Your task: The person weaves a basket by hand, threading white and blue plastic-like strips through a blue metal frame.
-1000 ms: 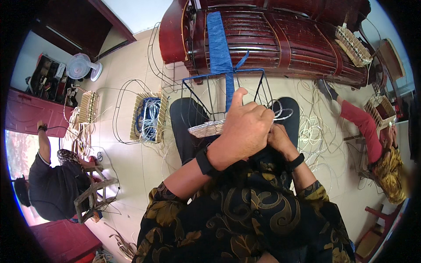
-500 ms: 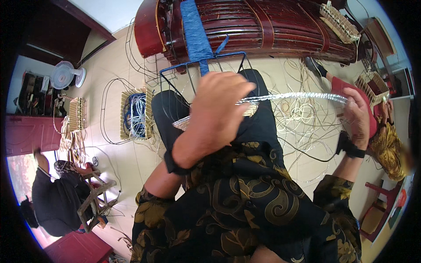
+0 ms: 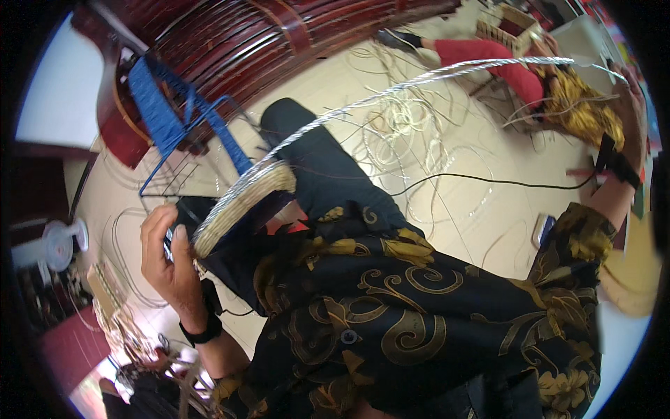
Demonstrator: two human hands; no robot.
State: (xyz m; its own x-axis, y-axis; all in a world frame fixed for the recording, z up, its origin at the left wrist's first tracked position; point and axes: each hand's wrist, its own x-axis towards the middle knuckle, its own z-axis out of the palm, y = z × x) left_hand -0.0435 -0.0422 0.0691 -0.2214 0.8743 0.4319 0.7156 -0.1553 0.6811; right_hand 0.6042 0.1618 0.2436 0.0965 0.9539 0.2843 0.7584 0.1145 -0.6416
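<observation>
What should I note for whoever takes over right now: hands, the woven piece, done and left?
Left hand: fingers grip the edge of the woven disc on the lap.
Right hand: stretched far out, pulling the silver strand taut from the disc.
Blue wire frame stands on the floor ahead; loose strands lie beside the knee.
Done: a woven disc base.
Left: the pulled strand is not yet woven in.

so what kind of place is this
Most likely a home or small workshop for wicker weaving. The left hand holds a half-woven basket, the right hand pulls a long pale strand out from it, and loose cane coils lie on the tiled floor by a blue wire frame.
</observation>
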